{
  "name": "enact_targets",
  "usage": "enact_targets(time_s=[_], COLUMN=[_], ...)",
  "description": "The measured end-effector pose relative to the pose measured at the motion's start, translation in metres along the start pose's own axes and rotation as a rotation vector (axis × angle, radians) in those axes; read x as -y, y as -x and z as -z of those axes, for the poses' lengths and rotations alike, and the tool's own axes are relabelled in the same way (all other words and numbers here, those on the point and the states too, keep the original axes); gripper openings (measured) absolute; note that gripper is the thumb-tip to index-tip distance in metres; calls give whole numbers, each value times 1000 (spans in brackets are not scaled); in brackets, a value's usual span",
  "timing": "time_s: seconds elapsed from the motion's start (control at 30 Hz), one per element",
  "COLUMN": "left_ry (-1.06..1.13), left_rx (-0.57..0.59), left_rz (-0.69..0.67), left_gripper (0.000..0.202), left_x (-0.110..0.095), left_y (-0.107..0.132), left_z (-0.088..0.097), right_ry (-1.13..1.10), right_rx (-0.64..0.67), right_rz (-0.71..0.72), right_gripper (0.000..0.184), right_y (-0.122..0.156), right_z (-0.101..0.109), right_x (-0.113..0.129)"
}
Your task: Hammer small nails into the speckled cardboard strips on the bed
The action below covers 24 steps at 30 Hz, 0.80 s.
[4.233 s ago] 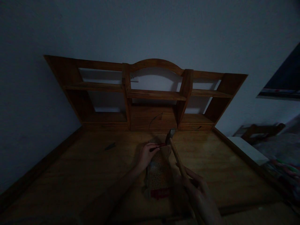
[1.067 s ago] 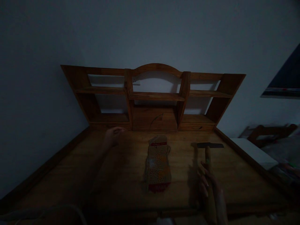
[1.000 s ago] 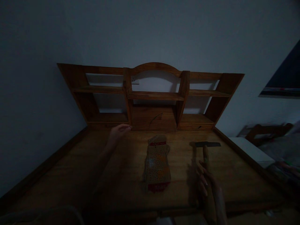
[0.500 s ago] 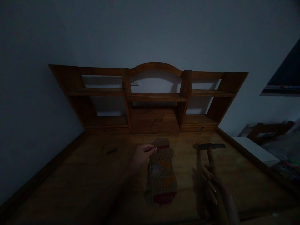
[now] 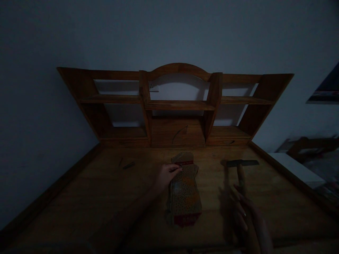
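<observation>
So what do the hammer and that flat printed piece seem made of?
The hammer head is probably metal: dark, dull. Its handle looks wooden: tan, smooth, though too dim for grain. The flat printed piece resembles cardboard: brown, ragged-edged, faintly shiny.

Wooden desktop (image 5: 87,190): printed cardboard (image 5: 185,197), two small dark pieces (image 5: 129,165); shelf unit (image 5: 180,105) at back.

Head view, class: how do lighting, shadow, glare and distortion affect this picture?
Head view: dim overall, with the bottom edge very dark; head view: a soft shadow falls left of the hammer, and a faint pale sheen marks the cardboard; head view: the shelf's sides splay outward, probably wide-angle stretch; head view: the small item in the left hand is too dark to identify.
</observation>
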<state>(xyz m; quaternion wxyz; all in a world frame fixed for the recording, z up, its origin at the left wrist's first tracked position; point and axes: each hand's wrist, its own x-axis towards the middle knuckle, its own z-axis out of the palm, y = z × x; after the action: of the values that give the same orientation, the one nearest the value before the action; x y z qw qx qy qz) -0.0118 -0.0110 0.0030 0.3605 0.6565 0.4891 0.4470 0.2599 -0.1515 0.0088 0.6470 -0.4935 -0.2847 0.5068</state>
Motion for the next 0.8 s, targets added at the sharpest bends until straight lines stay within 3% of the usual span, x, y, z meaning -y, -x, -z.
enact_targets(time_s=[0.2, 0.47, 0.63, 0.8], left_ry=[-49, -80, -217, -257], left_rx=[-21, 3, -25, -26], left_rz=[-30, -56, -199, -235], left_gripper=[23, 20, 18, 18], left_x=[7, 0, -5, -3], left_y=[-1, 1, 1, 0], left_z=[-2, -3, -2, -3], right_ry=[8, -7, -46, -51], right_rx=[-64, 26, 21, -10], right_rz=[-52, -20, -58, -129], right_gripper=[33, 48, 38, 26], right_y=[0, 4, 5, 8], right_z=[-1, -5, -5, -15], right_x=[6, 4, 8, 21])
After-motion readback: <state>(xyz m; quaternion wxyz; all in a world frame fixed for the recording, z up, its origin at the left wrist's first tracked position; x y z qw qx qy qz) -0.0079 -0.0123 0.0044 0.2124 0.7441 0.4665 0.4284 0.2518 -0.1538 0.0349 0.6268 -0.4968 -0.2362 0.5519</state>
